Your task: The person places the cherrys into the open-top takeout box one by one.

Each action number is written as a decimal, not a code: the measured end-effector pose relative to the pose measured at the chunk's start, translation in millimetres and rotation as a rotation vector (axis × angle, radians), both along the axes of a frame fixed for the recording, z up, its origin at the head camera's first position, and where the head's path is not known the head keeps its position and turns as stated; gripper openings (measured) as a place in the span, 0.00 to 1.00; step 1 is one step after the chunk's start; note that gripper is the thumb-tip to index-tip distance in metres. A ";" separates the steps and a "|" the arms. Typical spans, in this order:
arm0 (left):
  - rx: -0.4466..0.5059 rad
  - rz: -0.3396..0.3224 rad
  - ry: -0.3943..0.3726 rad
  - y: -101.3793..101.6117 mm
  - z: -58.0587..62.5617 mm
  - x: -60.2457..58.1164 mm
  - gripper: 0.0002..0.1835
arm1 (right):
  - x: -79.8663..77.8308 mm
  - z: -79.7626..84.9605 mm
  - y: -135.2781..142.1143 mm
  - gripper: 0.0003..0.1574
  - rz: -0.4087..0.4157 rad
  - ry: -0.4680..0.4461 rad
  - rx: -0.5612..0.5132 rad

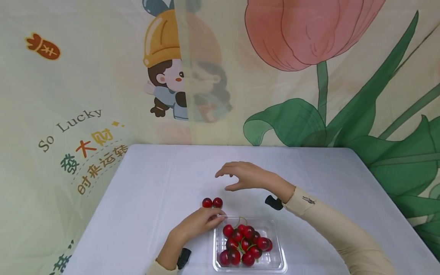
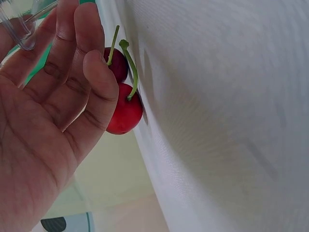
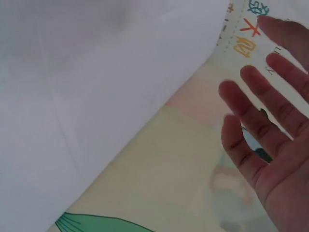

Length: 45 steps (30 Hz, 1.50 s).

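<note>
A clear plastic tray (image 1: pixel 277 263) holds a heap of red cherries (image 1: pixel 245 244), some with green stems. At its far left corner, my left hand (image 1: pixel 201 223) pinches the rim between thumb and fingers; the left wrist view shows the tray's corner (image 2: pixel 21 29) by the fingertips. Two cherries (image 1: pixel 212 203) lie side by side on the table just beyond that hand, and in the left wrist view two stemmed cherries (image 2: pixel 124 111) show beside the little finger. Raised above the table, farther back, my right hand (image 1: pixel 249 176) has its fingers spread and holds nothing.
A white cloth covers the table (image 1: pixel 165 168). Behind it hangs a printed backdrop (image 1: pixel 213 130) with a flower, leaves and a cartoon figure. Black straps with small devices sit at both wrists, the right one (image 1: pixel 274 203) showing below the sleeve.
</note>
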<state>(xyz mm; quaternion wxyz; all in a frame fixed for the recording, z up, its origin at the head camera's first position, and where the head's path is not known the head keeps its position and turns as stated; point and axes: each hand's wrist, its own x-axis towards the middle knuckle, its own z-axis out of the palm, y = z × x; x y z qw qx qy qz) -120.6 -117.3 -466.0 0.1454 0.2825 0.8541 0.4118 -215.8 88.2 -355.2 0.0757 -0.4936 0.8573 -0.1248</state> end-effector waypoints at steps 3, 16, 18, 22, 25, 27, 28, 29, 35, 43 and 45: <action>0.001 -0.007 0.008 -0.8 1.1 0.0 0.13 | -3.6 -7.9 -10.4 0.30 0.032 -0.073 0.062; 0.028 -0.032 0.023 -3.2 -0.6 2.7 0.13 | -1.4 -47.5 -41.6 0.38 0.155 -0.197 0.239; 0.016 -0.027 0.029 -3.1 -1.1 3.0 0.13 | -1.1 -52.4 -44.0 0.39 0.159 -0.187 0.268; 0.005 -0.017 0.039 -3.1 -0.3 3.3 0.14 | -2.5 -62.9 -46.4 0.38 0.179 -0.184 0.292; 0.006 -0.014 0.040 -2.8 0.4 3.2 0.14 | -3.6 -69.4 -47.2 0.37 0.199 -0.184 0.299; 0.006 -0.012 0.039 -2.3 0.3 3.1 0.14 | -3.8 -71.9 -47.6 0.36 0.211 -0.183 0.299; 0.006 -0.012 0.039 -2.3 0.3 3.1 0.13 | -4.1 -72.6 -48.0 0.36 0.218 -0.181 0.295; 0.004 -0.012 0.040 -2.3 0.0 3.2 0.13 | -4.2 -73.0 -48.6 0.36 0.222 -0.180 0.292; 0.013 -0.017 0.038 -2.5 -0.3 3.0 0.14 | -4.3 -74.1 -51.0 0.33 0.219 -0.180 0.277; 0.016 -0.022 0.063 -2.7 0.0 3.5 0.14 | -1.4 -75.3 -51.3 0.27 0.229 -0.154 0.268; 0.016 -0.023 0.066 -2.6 0.2 3.9 0.15 | -1.0 -74.9 -51.4 0.26 0.232 -0.149 0.263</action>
